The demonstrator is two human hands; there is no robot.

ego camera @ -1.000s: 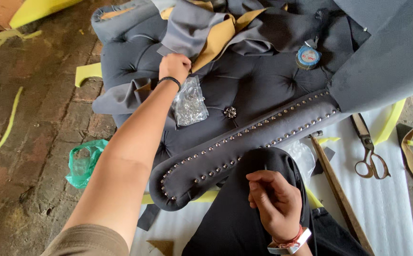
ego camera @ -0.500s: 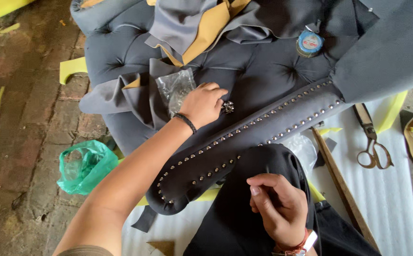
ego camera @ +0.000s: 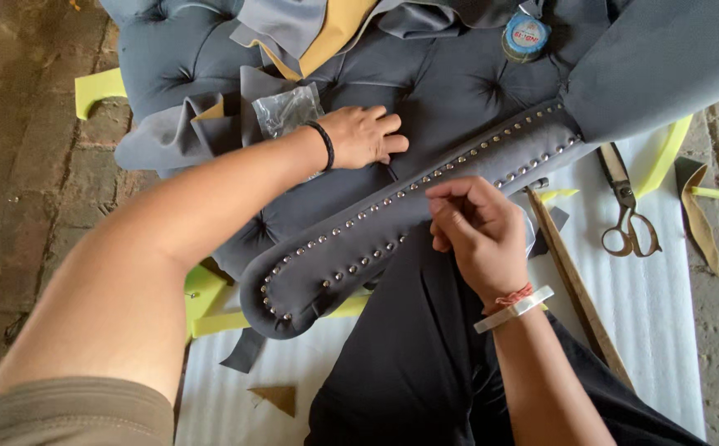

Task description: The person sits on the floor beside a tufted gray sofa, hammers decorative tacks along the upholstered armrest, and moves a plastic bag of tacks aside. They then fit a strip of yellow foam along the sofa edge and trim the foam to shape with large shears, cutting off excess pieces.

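Left hand (ego camera: 365, 136) flat, holding nothing, on soft tufted cushion (ego camera: 425, 91); right hand (ego camera: 476, 235) pinches something unseen at firm studded arm (ego camera: 392, 223)—likely heavy, grip padded edge.

There is one view only, from a camera on the person's head. It looks steeply down and a little forward, from close above the work. The left hand (ego camera: 363, 136) lies near 12 o'clock of the picture's centre, the right hand (ego camera: 479, 235) near 3 o'clock. The armrest (ego camera: 392, 223) crosses the middle. The floor at 9 o'clock is perhaps brick.
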